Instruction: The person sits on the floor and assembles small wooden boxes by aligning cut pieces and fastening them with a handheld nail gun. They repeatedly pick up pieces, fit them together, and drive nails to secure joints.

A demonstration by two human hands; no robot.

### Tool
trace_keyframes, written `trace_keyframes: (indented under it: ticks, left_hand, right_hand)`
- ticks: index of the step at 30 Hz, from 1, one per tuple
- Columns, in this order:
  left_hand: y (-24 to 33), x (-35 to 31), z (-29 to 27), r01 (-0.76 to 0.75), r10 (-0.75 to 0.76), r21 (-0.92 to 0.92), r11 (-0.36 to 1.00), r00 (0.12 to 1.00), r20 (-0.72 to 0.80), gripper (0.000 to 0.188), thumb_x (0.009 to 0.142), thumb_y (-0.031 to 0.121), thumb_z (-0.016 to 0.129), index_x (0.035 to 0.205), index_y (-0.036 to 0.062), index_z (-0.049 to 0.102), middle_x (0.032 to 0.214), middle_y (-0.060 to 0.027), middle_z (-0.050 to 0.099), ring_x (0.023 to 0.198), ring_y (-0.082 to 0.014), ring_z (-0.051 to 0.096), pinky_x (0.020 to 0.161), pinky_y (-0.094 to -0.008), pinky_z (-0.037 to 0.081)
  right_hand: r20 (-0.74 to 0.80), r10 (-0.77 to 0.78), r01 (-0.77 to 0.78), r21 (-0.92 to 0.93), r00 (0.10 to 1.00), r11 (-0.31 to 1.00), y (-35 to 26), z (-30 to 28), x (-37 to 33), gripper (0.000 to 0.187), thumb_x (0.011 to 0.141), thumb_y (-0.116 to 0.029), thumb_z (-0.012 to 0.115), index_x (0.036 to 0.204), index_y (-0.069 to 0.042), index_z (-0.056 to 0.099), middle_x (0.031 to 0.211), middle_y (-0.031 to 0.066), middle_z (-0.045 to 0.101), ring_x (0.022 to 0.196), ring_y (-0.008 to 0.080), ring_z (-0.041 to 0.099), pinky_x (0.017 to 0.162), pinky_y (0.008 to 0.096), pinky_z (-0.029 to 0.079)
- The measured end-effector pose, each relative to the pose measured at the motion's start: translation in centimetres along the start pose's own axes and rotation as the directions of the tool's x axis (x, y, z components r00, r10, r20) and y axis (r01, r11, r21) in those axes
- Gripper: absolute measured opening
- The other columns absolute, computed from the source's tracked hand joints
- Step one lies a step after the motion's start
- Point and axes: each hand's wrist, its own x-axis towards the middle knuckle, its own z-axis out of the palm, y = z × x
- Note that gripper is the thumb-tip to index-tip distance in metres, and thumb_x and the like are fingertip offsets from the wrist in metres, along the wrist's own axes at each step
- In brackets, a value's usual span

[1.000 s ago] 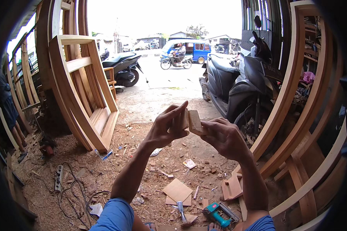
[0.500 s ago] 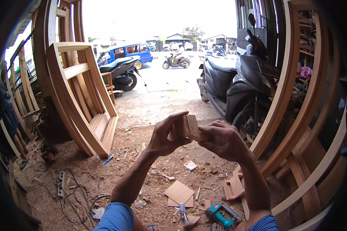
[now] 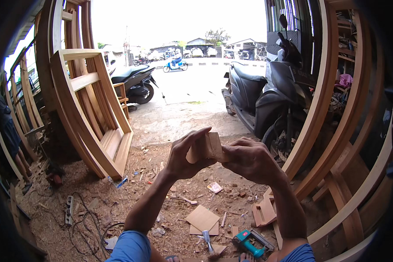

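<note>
In front of me, raised above the littered floor, is a pale wooden block (image 3: 213, 146) with its end face turned toward me. My left hand (image 3: 184, 153) is closed round its left side, thumb along the upper edge and fingers beneath. My right hand (image 3: 252, 159) pinches at the block's right side, its fingertips against the lower right edge. A small bit of wood shows at those fingertips; whether it is a separate piece I cannot tell. The right hand's far fingers are partly hidden behind its knuckles.
Below lie a teal nail gun (image 3: 249, 243), a chisel-like hand tool (image 3: 208, 241), square wooden boards (image 3: 202, 218) and a power strip (image 3: 69, 210) with cables among wood shavings. Wooden frames (image 3: 67, 100) lean left and right. A black scooter (image 3: 253, 91) stands at the right.
Both hands have shifted slightly left with the block, and the right fingertips have drawn closer against it. On the road, the blue van and dark motorbike are gone; a blue scooter passes.
</note>
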Motion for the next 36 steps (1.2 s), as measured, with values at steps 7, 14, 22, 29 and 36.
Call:
trace_keyframes:
  ticks: [7,14,22,29,36]
  left_hand:
    - [-0.3,0.2,0.1,-0.037,0.037,0.018,0.999,0.999,0.002,0.077,0.067,0.023,0.089,0.133,0.004,0.054,0.115,-0.0183,0.065,0.103,-0.0325,0.066,0.088,-0.0401,0.053]
    - [-0.3,0.0,0.2,-0.056,0.054,0.049,0.997,0.998,0.035,0.076,0.067,0.028,0.089,0.129,-0.0001,0.055,0.112,-0.0186,0.065,0.103,-0.031,0.066,0.088,-0.0396,0.052]
    - [-0.3,-0.3,0.9,-0.095,0.097,0.07,0.993,0.995,-0.021,0.073,0.067,0.019,0.088,0.131,0.0021,0.055,0.113,-0.0184,0.065,0.101,-0.0321,0.066,0.085,-0.0396,0.055]
    - [-0.4,-0.5,1.4,-0.116,0.12,0.108,0.987,0.992,-0.032,0.07,0.065,0.007,0.084,0.129,0.0036,0.056,0.115,-0.0167,0.064,0.102,-0.0329,0.064,0.085,-0.0404,0.054]
    - [-0.3,-0.5,1.5,-0.117,0.121,0.111,0.987,0.992,-0.024,0.069,0.065,0.006,0.084,0.128,0.0041,0.057,0.115,-0.0158,0.064,0.102,-0.0326,0.063,0.086,-0.0403,0.053]
  right_hand:
    - [0.015,0.035,-0.036,0.025,0.999,0.999,0.2,0.1,0.0,0.039,0.077,-0.01,0.081,0.113,-0.002,0.069,0.098,0.0122,0.069,0.088,0.0237,0.068,0.078,0.0345,0.054]
    - [0.01,-0.045,0.045,-0.014,0.999,0.999,0.4,0.3,0.1,0.039,0.077,-0.009,0.075,0.115,-0.004,0.069,0.096,0.0125,0.068,0.09,0.0274,0.065,0.085,0.0386,0.05]
    - [0.078,-0.02,0.029,-0.115,0.997,0.993,-0.4,-0.2,-0.3,0.049,0.079,-0.021,0.072,0.121,0.003,0.062,0.11,0.0179,0.064,0.11,0.032,0.057,0.103,0.0432,0.035]
    - [-0.122,0.04,-0.059,-0.16,0.992,0.985,-0.7,1.8,0.0,0.051,0.076,-0.039,0.08,0.103,0.003,0.066,0.093,0.0168,0.067,0.094,0.0318,0.062,0.096,0.0439,0.039]
    - [-0.187,0.038,-0.065,-0.144,0.982,0.987,0.1,2.4,0.1,0.044,0.073,-0.031,0.083,0.099,0.0,0.067,0.092,0.0143,0.067,0.092,0.0297,0.063,0.096,0.0424,0.039]
